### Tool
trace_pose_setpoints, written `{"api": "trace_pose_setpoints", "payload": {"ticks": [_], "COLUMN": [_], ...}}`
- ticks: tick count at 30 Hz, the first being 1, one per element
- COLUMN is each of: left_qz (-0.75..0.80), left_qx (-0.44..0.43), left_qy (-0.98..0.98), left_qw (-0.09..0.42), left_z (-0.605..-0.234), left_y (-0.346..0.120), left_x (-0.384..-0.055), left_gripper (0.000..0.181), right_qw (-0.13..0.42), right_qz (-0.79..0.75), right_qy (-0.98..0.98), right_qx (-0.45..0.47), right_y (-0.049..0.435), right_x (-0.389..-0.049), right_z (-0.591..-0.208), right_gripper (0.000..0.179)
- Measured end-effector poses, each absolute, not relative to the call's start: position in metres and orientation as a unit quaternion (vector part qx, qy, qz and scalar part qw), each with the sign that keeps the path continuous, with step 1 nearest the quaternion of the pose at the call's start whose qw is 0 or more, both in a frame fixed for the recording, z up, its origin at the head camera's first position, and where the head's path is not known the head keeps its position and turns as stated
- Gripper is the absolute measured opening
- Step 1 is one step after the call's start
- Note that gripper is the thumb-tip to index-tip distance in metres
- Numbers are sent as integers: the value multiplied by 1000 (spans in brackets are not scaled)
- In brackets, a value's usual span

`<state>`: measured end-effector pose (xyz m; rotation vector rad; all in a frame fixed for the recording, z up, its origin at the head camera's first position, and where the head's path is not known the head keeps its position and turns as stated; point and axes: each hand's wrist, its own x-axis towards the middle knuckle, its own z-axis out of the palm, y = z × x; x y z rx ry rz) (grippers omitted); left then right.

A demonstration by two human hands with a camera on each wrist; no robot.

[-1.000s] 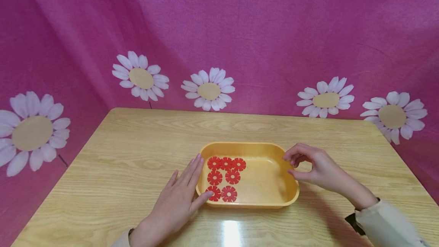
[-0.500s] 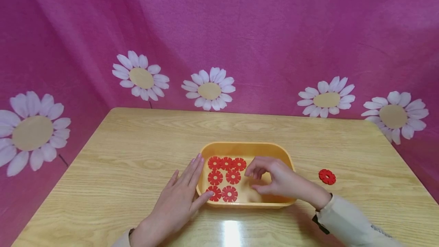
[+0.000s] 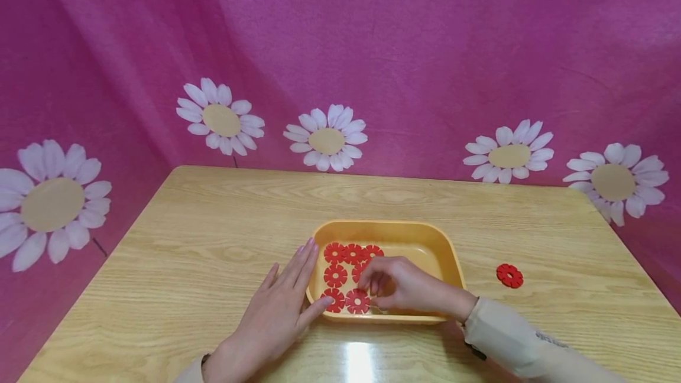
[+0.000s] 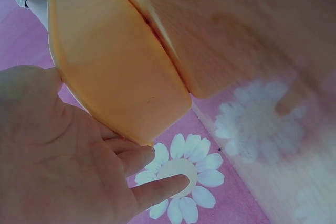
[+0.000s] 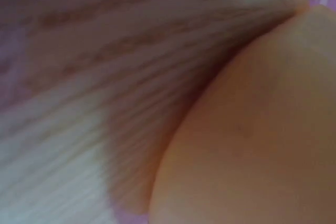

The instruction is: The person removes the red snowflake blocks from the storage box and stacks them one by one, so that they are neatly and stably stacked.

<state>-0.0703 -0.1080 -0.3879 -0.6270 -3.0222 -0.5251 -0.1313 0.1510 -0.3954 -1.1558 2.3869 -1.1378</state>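
A yellow-orange plastic tray (image 3: 449, 253) stands on the table. Several red notched snowflake discs lie flat inside its left half. My left hand (image 3: 273, 312) rests against the tray's left rim with fingers straight, its thumb reaching over a front-row disc; in the left wrist view, that hand (image 4: 63, 156) lies along the rim. Inside the tray, my right hand (image 3: 407, 285) has bent fingers at the right edge of another front-row disc (image 3: 351, 300), thumb and index finger apart. It partly covers a middle-row disc. The right wrist view shows the tray's outer wall (image 5: 252, 145) but no hand.
One more red disc (image 3: 502, 272) lies on the wooden table (image 3: 213, 235), to the right of the tray. A pink curtain (image 3: 404, 75) with printed white daisies hangs behind and along the left side of the table.
The right hand has moved left from the tray's right rim to the front-row discs. A disc right of the tray, unseen one second ago, is now in view. The left hand stays put.
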Motion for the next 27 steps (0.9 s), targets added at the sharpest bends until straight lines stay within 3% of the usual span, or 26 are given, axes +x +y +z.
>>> {"api": "trace_pose_setpoints", "payload": {"ticks": [14, 27], "left_qz": [-166, -167], "left_qx": [-213, -192], "left_qy": [-963, -967], "left_qw": [27, -8], "left_z": [-389, -388], "left_y": [-109, -106], "left_x": [-68, -70], "left_gripper": [82, 85], "right_qw": [123, 103], "right_qz": [-348, -321], "right_qy": [841, 837], "right_qx": [-396, -431], "right_y": [145, 144], "right_x": [-132, -132], "right_z": [-401, -401], "right_gripper": [26, 22]}}
